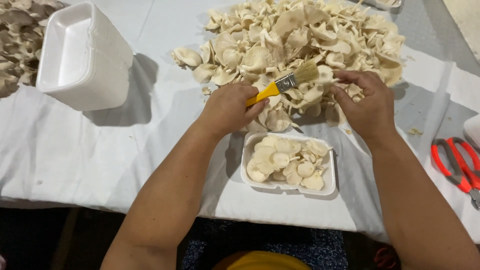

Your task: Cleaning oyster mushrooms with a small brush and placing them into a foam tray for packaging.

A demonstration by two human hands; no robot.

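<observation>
- A small white foam tray (327, 186) is seen on the cloth-covered desk (75, 150), just in front of the person; it is filled with a layer of pale mushroom caps (287, 162).
- A stack of empty white foam trays (82, 57) is set at the far left of the desk, tilted, with nothing visible in the top one.
- A large heap of loose mushrooms (300, 45) is spread across the middle of the desk, just behind the filled tray; a second, darker heap (17, 40) is glimpsed at the left edge, partly hidden by the stack.
- A brush (285, 82) with a yellow handle, a metal band and pale bristles is held by the left hand (230, 107), whose fingers are closed around the handle's lower end.
- The brush is seen sticking out up and to the right of that hand, its long axis on a slant, bristles pointed towards the heap and the other hand.
- The bristles are laid against a mushroom at the near edge of the heap.
- The right hand (367, 102) is placed just to the right of the bristles, its fingers curled down onto mushrooms at the heap's edge; whether one is gripped cannot be told.
- Red-handled scissors (457, 167) are left on the desk at the far right, well apart from both hands.
</observation>
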